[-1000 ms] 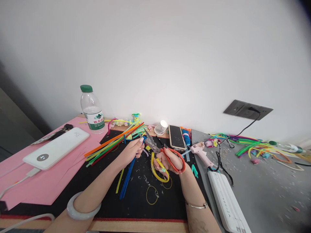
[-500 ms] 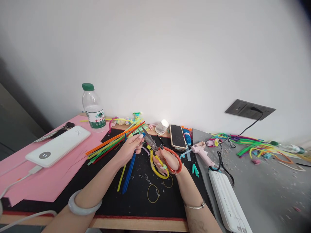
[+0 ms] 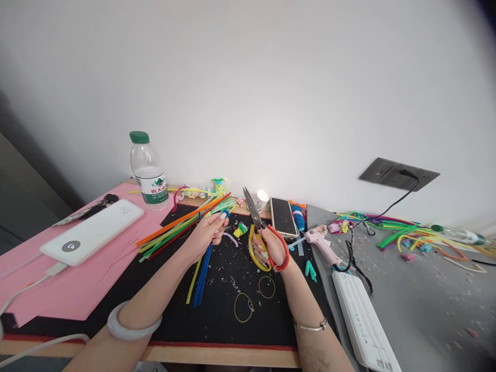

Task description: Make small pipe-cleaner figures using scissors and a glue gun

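My left hand (image 3: 207, 233) is closed in a pinch on the upper end of a blue pipe cleaner (image 3: 204, 274), which hangs down toward the black mat (image 3: 163, 305). My right hand (image 3: 271, 247) grips scissors (image 3: 259, 232) with one red and one yellow handle loop; the blades point up and away, shut. A small yellow and green piece (image 3: 241, 230) lies on the mat between the two hands. A fan of coloured pipe cleaners (image 3: 180, 223) lies just left of my left hand.
A water bottle (image 3: 147, 173), a white power bank (image 3: 91, 232) on pink paper (image 3: 58, 289), a phone (image 3: 282, 217), a pink glue gun (image 3: 321, 242), another white power bank (image 3: 364, 320), two yellow rings (image 3: 243, 307) and more pipe cleaners (image 3: 403, 232) on the grey table.
The scissors swung from pointing left at the blue pipe cleaner to pointing up, away from it. A small yellow and green piece now lies on the mat between my hands.
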`<state>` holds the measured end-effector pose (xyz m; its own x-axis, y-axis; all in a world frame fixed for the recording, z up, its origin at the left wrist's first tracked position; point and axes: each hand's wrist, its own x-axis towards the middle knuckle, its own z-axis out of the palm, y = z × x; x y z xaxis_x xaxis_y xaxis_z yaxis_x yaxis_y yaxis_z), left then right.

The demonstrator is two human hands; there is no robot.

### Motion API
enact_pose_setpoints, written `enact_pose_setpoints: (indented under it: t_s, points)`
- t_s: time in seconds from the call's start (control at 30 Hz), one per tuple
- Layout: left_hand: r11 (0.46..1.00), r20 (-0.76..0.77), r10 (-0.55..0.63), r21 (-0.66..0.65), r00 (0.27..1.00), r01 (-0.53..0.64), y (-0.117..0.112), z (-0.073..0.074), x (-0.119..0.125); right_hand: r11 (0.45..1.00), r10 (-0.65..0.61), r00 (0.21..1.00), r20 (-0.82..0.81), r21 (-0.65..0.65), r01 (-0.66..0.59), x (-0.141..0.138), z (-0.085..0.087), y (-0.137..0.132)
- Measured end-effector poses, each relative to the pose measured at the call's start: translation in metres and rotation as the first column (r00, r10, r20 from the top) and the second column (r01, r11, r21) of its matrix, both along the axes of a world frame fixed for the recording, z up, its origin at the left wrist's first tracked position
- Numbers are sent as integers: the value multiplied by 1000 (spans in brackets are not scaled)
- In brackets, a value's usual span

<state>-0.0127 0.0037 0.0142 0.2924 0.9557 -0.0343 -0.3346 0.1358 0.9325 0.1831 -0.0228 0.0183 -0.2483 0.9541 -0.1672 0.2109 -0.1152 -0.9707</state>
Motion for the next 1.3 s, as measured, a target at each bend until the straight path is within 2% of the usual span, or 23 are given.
enact_pose_setpoints:
  t_s: [0.07,0.13,0.23,0.3,0.4,0.47,0.53,0.6,0.63,0.67,0.73,0.77,0.83,0.97,1.1,1.3]
  points:
    - [1000,-40,-20,-22,999,19,-1,1,1,989,-134,985,109,84,125,4,-1,4]
    - [998,-71,-43,-43,997,40,-2,1,2,954,-270,922,279,208,217,5,-4,8]
    - [996,-98,-69,-59,993,63,-2,-2,4,867,-462,711,530,437,238,4,-8,12]
    - [997,-112,-71,-49,991,65,-1,-5,4,844,-503,623,600,495,204,4,-11,13]
    - [996,-137,-84,-9,987,84,0,-6,4,847,-501,590,633,499,183,4,-14,14]
    - [993,-166,-104,32,981,111,-1,-4,4,833,-517,601,609,520,189,5,-15,13]
    - [988,-202,-123,68,972,139,-2,-3,4,772,-570,634,523,605,195,4,-13,12]
    - [982,-223,-153,77,963,174,-4,-2,5,706,-584,717,381,674,217,2,-11,10]
    - [977,-227,-182,69,957,202,-5,-2,6,711,-541,784,305,663,233,-1,-10,9]
    - [971,-226,-216,56,950,234,-6,-3,7,750,-465,855,230,615,243,-3,-10,8]
    - [956,-218,-282,23,934,294,-8,-5,8,872,-263,962,73,445,205,-9,-11,7]
    - [950,-216,-303,9,928,312,-8,-6,9,915,-186,982,-8,363,176,-12,-12,6]
    - [944,-211,-322,-4,923,329,-10,-7,10,957,-107,984,-142,253,140,-17,-14,6]
    - [935,-222,-344,5,912,353,-11,-6,9,975,-62,969,-239,193,110,-19,-13,6]
    - [922,-219,-384,-38,897,385,-11,0,6,967,-100,970,-223,207,147,-13,-8,6]
    - [905,-129,-415,-156,901,395,-11,2,-1,952,-129,975,-182,254,173,-5,-5,7]
